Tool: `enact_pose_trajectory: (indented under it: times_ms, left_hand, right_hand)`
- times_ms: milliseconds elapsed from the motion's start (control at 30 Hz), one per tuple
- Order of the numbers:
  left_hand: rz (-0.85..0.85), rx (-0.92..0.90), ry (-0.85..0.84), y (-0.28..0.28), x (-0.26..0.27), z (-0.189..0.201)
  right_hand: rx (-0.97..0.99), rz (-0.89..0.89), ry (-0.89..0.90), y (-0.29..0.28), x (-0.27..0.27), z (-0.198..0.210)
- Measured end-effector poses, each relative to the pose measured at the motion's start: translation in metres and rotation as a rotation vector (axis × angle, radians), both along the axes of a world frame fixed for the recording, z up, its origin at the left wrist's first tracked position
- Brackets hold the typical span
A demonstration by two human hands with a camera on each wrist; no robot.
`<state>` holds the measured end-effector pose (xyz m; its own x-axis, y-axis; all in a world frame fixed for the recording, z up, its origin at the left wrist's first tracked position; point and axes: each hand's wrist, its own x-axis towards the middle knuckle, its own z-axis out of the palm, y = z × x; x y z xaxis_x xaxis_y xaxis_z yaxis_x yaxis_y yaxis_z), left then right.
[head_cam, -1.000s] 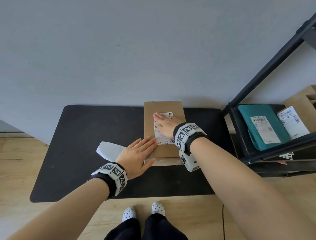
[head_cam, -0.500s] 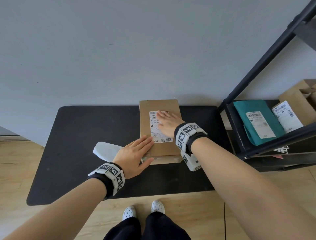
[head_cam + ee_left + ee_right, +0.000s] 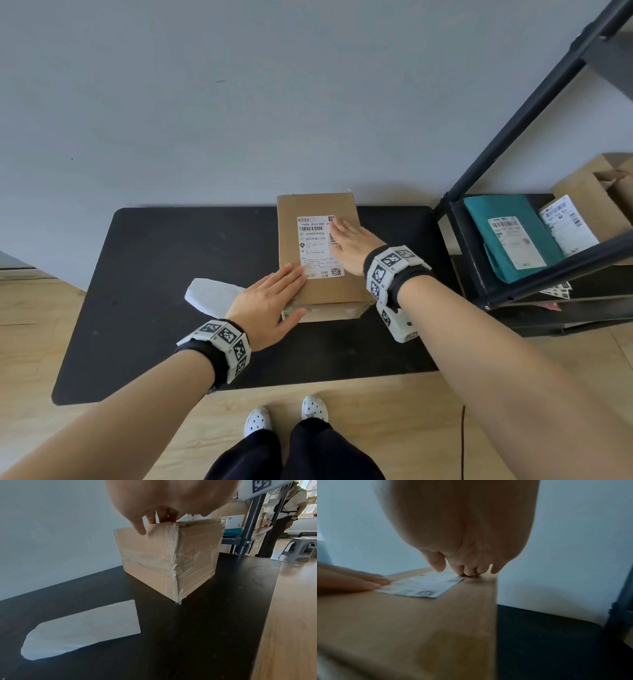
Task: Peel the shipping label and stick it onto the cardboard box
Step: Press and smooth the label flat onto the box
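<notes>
A taped brown cardboard box (image 3: 287, 236) (image 3: 171, 561) (image 3: 402, 622) stands on the black table (image 3: 154, 274). The white shipping label (image 3: 317, 245) (image 3: 423, 585) lies flat on the box's top. My right hand (image 3: 349, 243) (image 3: 467, 555) lies flat with straight fingers pressing on the label's right edge. My left hand (image 3: 274, 294) (image 3: 154, 507) rests flat on the box's near left corner, its fingertips touching the label's lower left corner.
A white backing sheet (image 3: 209, 296) (image 3: 82, 628) lies on the table left of the box. At the right stands a black metal shelf (image 3: 513, 291) holding a teal labelled parcel (image 3: 510, 236) and cardboard boxes (image 3: 596, 195). A grey wall rises behind the table.
My right hand has slid across the label from its left side to its right edge, uncovering most of the print. The left hand stays at the box's near left corner.
</notes>
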<state>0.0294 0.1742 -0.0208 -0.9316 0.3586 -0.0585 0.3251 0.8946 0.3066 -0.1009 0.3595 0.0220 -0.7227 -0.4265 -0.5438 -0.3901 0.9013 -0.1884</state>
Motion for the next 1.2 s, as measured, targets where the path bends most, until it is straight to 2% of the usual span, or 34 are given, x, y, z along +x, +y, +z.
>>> enact_pose_trajectory:
  times_ms: [133, 233, 500, 800, 900, 1066, 1200]
  left_hand:
    - [-0.004, -0.02, 0.004, 0.0, 0.001, 0.003]
    - [-0.018, -0.023, -0.003, 0.0, 0.001, 0.005]
    - [-0.02, -0.052, -0.044, 0.001, -0.001, 0.003]
    - [-0.022, -0.048, -0.047, 0.0, 0.0, 0.003]
    - [-0.031, -0.056, -0.064, -0.001, -0.001, 0.004]
    - [-0.043, -0.069, -0.078, -0.001, -0.004, 0.006]
    - [-0.053, -0.088, -0.073, -0.001, -0.005, 0.007]
  right_hand:
    - [-0.067, 0.109, -0.02, -0.029, 0.02, -0.007]
    - [-0.104, 0.135, -0.004, -0.029, 0.025, -0.012]
    - [-0.032, 0.027, 0.059, 0.016, 0.027, -0.011]
    - [-0.152, 0.091, 0.014, -0.025, 0.058, -0.015]
    - [-0.129, 0.1, 0.048, -0.01, 0.059, -0.016]
    - [-0.06, 0.01, 0.097, 0.03, 0.066, -0.011]
    - [-0.06, 0.053, 0.126, 0.013, 0.081, -0.013]
